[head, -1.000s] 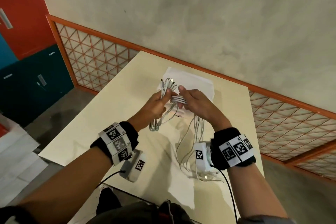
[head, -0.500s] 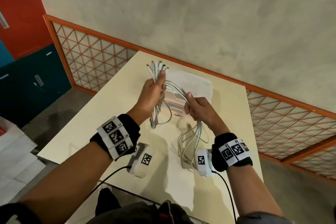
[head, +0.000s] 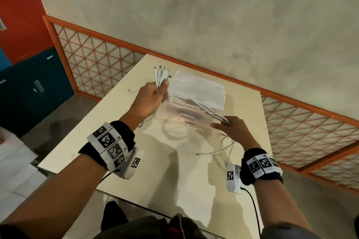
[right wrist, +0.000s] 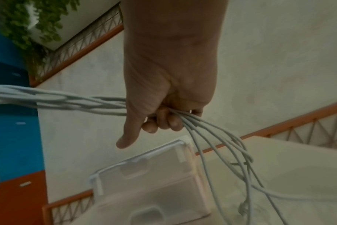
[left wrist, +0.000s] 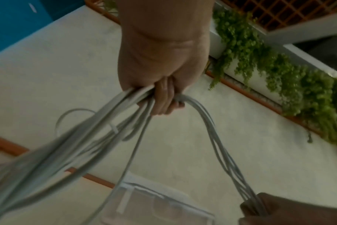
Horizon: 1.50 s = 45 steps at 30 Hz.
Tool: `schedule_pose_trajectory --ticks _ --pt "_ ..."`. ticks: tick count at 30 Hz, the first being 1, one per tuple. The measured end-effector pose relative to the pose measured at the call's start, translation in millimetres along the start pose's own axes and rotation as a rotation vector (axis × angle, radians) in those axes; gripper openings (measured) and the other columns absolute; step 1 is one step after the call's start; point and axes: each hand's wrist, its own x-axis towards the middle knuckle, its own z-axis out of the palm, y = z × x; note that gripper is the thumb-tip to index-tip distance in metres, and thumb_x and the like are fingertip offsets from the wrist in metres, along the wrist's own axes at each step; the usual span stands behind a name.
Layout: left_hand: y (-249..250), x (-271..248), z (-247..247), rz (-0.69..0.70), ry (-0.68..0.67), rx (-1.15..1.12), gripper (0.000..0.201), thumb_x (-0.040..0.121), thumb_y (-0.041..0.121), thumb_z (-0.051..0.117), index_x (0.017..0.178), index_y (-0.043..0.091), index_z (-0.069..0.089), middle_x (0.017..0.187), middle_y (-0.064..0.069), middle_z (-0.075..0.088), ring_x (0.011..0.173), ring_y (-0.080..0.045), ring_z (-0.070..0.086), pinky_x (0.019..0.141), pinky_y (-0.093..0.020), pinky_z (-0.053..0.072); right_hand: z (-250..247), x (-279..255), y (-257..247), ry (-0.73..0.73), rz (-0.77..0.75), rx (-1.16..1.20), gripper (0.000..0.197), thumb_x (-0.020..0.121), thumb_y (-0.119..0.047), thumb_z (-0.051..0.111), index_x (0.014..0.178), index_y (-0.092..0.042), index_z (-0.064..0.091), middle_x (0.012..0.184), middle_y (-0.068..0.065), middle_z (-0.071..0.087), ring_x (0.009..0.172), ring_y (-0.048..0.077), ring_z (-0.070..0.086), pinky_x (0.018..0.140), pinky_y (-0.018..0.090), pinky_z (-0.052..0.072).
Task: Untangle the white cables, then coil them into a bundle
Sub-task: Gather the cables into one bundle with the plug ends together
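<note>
Several white cables (head: 202, 107) stretch taut between my two hands above the cream table (head: 93, 141). My left hand (head: 153, 95) grips them near their connector ends (head: 160, 72), which stick up past the fist. In the left wrist view the fingers (left wrist: 164, 97) curl round the strands, and a looped part hangs below. My right hand (head: 229, 125) holds the same cables (right wrist: 200, 123) lower and to the right, with curled fingers (right wrist: 164, 121) and the thumb pointing out. The loose tails (head: 223, 151) trail down onto the table beside the right wrist.
A clear plastic box (head: 186, 114) with a white lid (head: 198, 89) stands on the table under the stretched cables. An orange lattice railing (head: 97, 60) runs behind the table along a grey wall. Red and teal cabinets (head: 29, 87) stand at the left.
My hands have moved apart: the left went up and away with the connector ends, the right slid down and right along the cables, pulling the strands straight.
</note>
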Motion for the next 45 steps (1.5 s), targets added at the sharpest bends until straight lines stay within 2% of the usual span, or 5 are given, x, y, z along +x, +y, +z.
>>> schedule_pose_trajectory --ticks 4,12,21,36,45 --pt "-14 -4 2 -0.070 -0.246 0.205 0.043 0.099 0.038 0.040 0.085 0.014 0.073 0.092 -0.005 0.066 0.090 -0.021 0.061 0.077 -0.024 0.037 1 6 24 -0.244 0.132 -0.357 0.036 0.074 -0.042 0.076 0.079 -0.013 0.056 0.088 0.007 0.062 0.090 0.026 0.060 0.076 0.032 0.040" --pt "6 -10 34 -0.201 -0.262 -0.269 0.048 0.092 0.050 0.047 0.058 0.016 0.042 0.064 -0.014 0.037 0.041 -0.011 0.023 0.037 -0.018 0.019 19 3 -31 -0.599 0.028 -0.323 0.101 0.065 -0.044 0.082 0.147 -0.023 0.027 0.156 -0.002 0.025 0.143 0.019 0.025 0.117 0.036 0.022" --pt "31 -8 48 -0.049 -0.224 -0.636 0.047 0.099 0.041 0.034 0.059 0.017 0.028 0.048 0.008 0.024 0.036 -0.006 0.023 0.038 -0.016 0.023 50 -25 -114 -0.550 -0.382 0.143 0.016 0.088 -0.027 0.063 0.098 -0.016 0.070 0.100 -0.004 0.071 0.097 0.013 0.065 0.093 0.032 0.051" --pt "11 10 42 -0.299 0.200 -1.156 0.022 0.097 0.016 0.049 0.076 0.009 0.050 0.045 0.006 0.052 0.038 -0.003 0.044 0.042 -0.016 0.042 45 -34 -86 -0.212 -0.356 0.400 0.045 0.091 -0.054 0.047 0.069 -0.014 0.049 0.059 -0.003 0.038 0.056 0.008 0.038 0.060 0.026 0.034" --pt "-46 9 53 -0.548 -0.007 -0.486 0.032 0.087 0.005 0.062 0.116 -0.001 0.050 0.080 -0.017 0.060 0.056 -0.013 0.061 0.048 -0.015 0.044 27 -21 -97 0.022 -0.335 0.318 0.048 0.097 -0.031 0.048 0.050 -0.019 0.045 0.045 -0.008 0.045 0.046 0.004 0.041 0.055 0.018 0.034"
